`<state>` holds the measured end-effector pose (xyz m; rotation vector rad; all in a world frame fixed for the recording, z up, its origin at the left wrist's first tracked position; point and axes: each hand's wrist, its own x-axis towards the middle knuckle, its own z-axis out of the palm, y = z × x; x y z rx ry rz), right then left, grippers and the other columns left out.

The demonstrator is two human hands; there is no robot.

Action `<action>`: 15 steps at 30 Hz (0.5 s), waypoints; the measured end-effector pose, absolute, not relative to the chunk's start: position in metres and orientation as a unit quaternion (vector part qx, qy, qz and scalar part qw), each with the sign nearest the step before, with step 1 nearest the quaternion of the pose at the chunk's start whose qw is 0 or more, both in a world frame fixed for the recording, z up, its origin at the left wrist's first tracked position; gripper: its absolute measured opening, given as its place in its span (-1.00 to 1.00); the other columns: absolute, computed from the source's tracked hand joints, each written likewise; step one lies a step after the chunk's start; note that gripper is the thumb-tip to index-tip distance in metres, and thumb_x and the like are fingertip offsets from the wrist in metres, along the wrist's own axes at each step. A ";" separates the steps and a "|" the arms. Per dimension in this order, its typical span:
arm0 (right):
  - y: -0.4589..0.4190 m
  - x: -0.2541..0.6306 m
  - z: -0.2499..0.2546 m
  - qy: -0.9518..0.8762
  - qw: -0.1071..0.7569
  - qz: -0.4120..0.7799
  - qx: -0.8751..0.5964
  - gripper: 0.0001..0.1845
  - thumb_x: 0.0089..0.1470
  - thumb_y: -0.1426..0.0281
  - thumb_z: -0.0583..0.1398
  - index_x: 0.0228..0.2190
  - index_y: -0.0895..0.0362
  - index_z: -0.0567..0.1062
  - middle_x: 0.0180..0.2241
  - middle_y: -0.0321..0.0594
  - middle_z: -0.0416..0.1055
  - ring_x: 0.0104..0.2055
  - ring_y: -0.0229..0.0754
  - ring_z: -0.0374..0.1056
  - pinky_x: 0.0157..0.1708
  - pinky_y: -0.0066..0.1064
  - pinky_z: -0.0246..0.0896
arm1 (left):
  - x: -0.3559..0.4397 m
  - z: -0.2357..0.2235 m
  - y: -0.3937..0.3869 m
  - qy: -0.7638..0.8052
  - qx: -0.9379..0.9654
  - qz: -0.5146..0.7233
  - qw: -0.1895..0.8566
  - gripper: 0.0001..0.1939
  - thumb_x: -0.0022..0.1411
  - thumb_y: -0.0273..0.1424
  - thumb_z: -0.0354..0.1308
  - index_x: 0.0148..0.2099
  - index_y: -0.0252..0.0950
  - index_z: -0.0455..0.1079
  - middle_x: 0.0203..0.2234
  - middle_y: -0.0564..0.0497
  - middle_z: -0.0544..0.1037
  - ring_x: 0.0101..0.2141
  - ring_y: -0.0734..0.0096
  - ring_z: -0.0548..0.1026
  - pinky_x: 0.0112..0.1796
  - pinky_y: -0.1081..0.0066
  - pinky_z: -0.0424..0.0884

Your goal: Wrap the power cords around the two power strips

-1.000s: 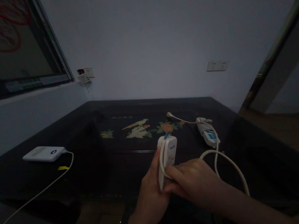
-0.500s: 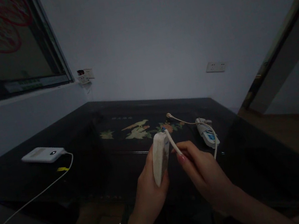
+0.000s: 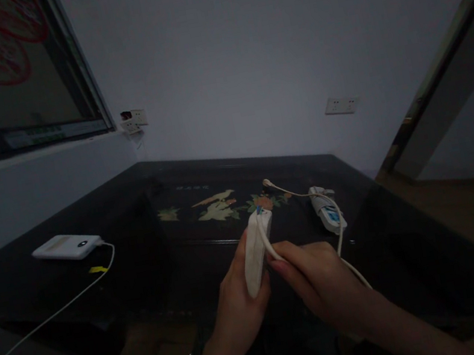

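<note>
My left hand [image 3: 238, 290] is closed around a white power strip [image 3: 255, 257], tilted with its narrow end up and away from me. Its broad face is turned mostly out of sight. At the upper end, a small blue bit [image 3: 259, 209] shows beside a white cord [image 3: 265, 240], which bends down along the strip. My right hand [image 3: 312, 268] pinches this cord between thumb and forefinger, just right of the strip. More of the cord comes out behind that hand. Whether the cord is fixed to the strip's end is too dim to tell.
On the dark table [image 3: 130, 196], a second power strip [image 3: 329, 213] lies right, wrapped in its cord, with a plug [image 3: 268, 185] farther back. A white power bank [image 3: 67, 246] with a cable lies left, near a yellow tag [image 3: 98, 269]. Sockets [image 3: 342, 105] are on the wall.
My right hand has moved slightly down and left, bending the cord closer against the strip. My left hand has turned the strip a little, so less of its face shows.
</note>
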<state>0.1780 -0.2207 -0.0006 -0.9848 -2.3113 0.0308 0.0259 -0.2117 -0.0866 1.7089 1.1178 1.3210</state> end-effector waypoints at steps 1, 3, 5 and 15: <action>-0.219 0.177 -0.003 -0.882 0.296 -0.007 -0.367 -0.66 0.28 0.40 -0.09 -0.43 0.18 0.39 -0.62 -0.28 0.41 -0.61 -0.29 0.34 -0.57 -0.48 0.04 | 0.026 -0.087 -0.212 0.433 0.659 0.506 0.350 -0.32 0.24 -0.42 0.06 0.34 -0.07 -0.10 0.19 -0.02 0.29 0.13 0.21 0.32 0.11 0.20 0.23; -0.217 0.177 -0.007 -0.893 0.278 -0.046 -0.351 -0.63 0.29 0.40 -0.11 -0.43 0.18 0.39 -0.63 -0.26 0.42 -0.62 -0.28 0.34 -0.58 -0.47 0.01 | 0.027 -0.088 -0.213 0.431 0.661 0.498 0.360 -0.33 0.26 -0.37 0.05 0.35 -0.06 -0.12 0.19 -0.02 0.29 0.13 0.22 0.32 0.10 0.19 0.23; -0.214 0.177 -0.010 -0.898 0.266 -0.078 -0.342 -0.61 0.30 0.39 -0.12 -0.43 0.18 0.39 -0.63 -0.25 0.43 -0.63 -0.27 0.34 -0.58 -0.45 -0.02 | 0.028 -0.088 -0.213 0.423 0.659 0.493 0.379 -0.34 0.28 -0.33 0.04 0.35 -0.08 -0.12 0.17 -0.05 0.31 0.11 0.21 0.34 0.09 0.20 0.24; -0.211 0.184 -0.007 -0.918 0.191 -0.123 -0.325 -0.68 0.29 0.42 -0.07 -0.42 0.17 0.38 -0.62 -0.27 0.44 -0.61 -0.25 0.37 -0.58 -0.41 -0.13 | 0.028 -0.086 -0.216 0.361 0.648 0.479 0.469 -0.30 0.25 -0.37 0.08 0.35 -0.20 -0.13 0.24 -0.05 0.21 0.23 0.23 0.14 0.20 0.25 0.07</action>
